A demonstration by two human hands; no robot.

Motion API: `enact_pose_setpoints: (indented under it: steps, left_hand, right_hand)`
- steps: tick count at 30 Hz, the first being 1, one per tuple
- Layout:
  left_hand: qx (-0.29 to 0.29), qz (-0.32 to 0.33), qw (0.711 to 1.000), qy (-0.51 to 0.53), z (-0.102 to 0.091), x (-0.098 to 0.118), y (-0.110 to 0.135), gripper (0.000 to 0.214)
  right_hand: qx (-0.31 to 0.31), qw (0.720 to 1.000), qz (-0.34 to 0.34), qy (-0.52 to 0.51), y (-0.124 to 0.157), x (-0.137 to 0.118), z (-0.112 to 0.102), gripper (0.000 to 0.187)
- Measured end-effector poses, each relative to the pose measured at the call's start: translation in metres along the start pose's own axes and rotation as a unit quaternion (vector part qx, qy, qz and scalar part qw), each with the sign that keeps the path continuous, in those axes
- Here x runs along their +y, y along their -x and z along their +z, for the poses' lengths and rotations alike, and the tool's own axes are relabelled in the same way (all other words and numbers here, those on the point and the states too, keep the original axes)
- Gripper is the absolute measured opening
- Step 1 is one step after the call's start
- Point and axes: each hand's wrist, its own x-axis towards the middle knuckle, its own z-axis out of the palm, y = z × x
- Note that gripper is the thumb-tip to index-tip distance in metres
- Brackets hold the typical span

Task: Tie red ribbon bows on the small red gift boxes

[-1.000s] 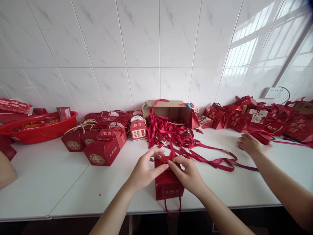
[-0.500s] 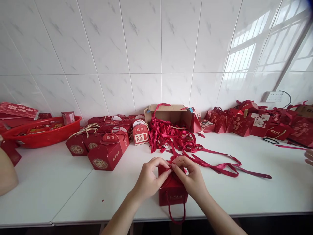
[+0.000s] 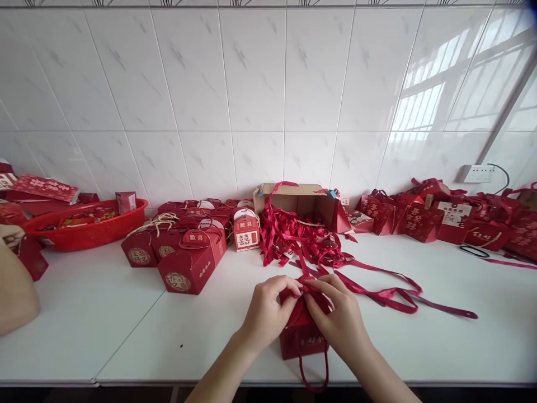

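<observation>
A small red gift bag (image 3: 302, 336) stands near the front edge of the white table (image 3: 126, 319), its cord handle hanging over the edge. My left hand (image 3: 268, 313) and my right hand (image 3: 339, 316) meet at the bag's top, fingers pinched on a red ribbon (image 3: 305, 282) there. The ribbon's tails (image 3: 394, 294) trail off to the right across the table.
A tangle of red ribbons (image 3: 293, 235) spills from an open cardboard box (image 3: 293, 197) at the wall. Red gift boxes (image 3: 188, 252) stand to the left, red bags (image 3: 419, 215) to the right. A red basin (image 3: 79, 232) sits far left beside another person's arm (image 3: 14, 291).
The other person's hand at the right has withdrawn out of view. My two hands have closed tighter together on the ribbon at the bag's top; the view has shifted slightly.
</observation>
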Motion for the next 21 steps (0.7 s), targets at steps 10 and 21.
enact_pose_setpoints:
  steps: [10, 21]
  left_hand:
    - [-0.005, -0.049, 0.996, 0.072, 0.005, 0.003, -0.003, 0.012]
    - [-0.038, -0.118, 0.974, 0.188, 0.007, -0.001, -0.010, 0.008]
  right_hand:
    - [-0.077, 0.973, 0.129, -0.176, -0.008, -0.004, -0.010, 0.023]
    - [-0.139, 0.924, 0.195, -0.298, -0.010, -0.003, -0.017, 0.025]
